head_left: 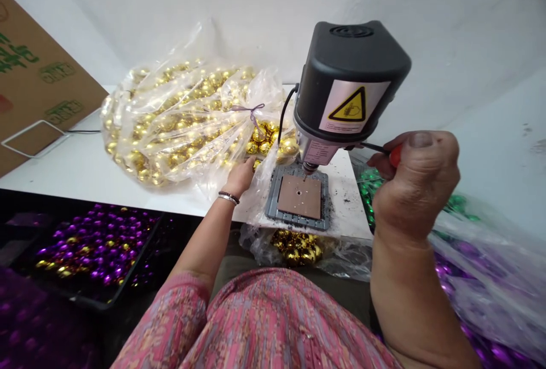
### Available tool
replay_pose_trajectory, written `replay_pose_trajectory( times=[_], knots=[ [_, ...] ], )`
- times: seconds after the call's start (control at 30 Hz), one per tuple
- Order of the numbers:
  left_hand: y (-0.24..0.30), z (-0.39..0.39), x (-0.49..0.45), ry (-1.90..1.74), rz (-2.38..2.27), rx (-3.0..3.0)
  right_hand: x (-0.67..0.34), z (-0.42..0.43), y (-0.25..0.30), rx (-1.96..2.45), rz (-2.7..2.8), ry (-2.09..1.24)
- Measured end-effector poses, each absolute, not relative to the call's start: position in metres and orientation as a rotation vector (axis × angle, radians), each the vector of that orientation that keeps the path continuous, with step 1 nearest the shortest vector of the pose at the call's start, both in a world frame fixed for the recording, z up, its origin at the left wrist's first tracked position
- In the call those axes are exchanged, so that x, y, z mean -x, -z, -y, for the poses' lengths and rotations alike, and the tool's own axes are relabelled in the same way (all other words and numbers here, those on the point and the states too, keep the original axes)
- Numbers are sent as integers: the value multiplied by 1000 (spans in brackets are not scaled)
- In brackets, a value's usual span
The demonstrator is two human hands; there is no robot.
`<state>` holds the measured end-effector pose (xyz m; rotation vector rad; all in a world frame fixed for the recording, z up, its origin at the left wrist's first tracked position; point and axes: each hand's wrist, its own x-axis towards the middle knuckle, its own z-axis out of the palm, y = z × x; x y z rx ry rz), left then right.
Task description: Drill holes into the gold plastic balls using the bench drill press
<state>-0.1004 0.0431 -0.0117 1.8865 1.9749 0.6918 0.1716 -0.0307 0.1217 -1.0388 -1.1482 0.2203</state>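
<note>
My right hand (416, 181) is closed around the red-knobbed lever (394, 156) of a black bench drill press (354, 67). Below its chuck (309, 170), a brown square board (300, 197) with a small hole lies on the grey base (273, 210). My left hand (241, 178) reaches to the gold balls (265, 139) at the mouth of a clear plastic bag, beside the drill base. One gold ball shows at its fingertips; most of its fingers are hidden, so its grip is unclear.
A large clear bag of gold balls (170, 124) lies on the white table (42, 181). A cardboard box (38, 73) stands left. Below are a black tray of purple and gold balls (102, 244) and a bag of gold balls (296, 247). Green and purple balls sit right.
</note>
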Motion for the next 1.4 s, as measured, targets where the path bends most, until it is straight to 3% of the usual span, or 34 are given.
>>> replay_pose_trajectory(
  times=[0.3, 0.6, 0.77, 1.4],
  knots=[
    [-13, 4, 103, -1286, -1440, -1197, -171, 32, -123, 1004, 1147, -224],
    [-29, 34, 67, -1076, -1060, -1109, -170, 31, -123, 913, 1184, -285],
    [-5, 32, 44, -897, -1216, -1268, -172, 33, -122, 916, 1196, -303],
    [8, 11, 4, -903, -1631, -2028, -174, 39, -119, 938, 1249, -294]
  ],
)
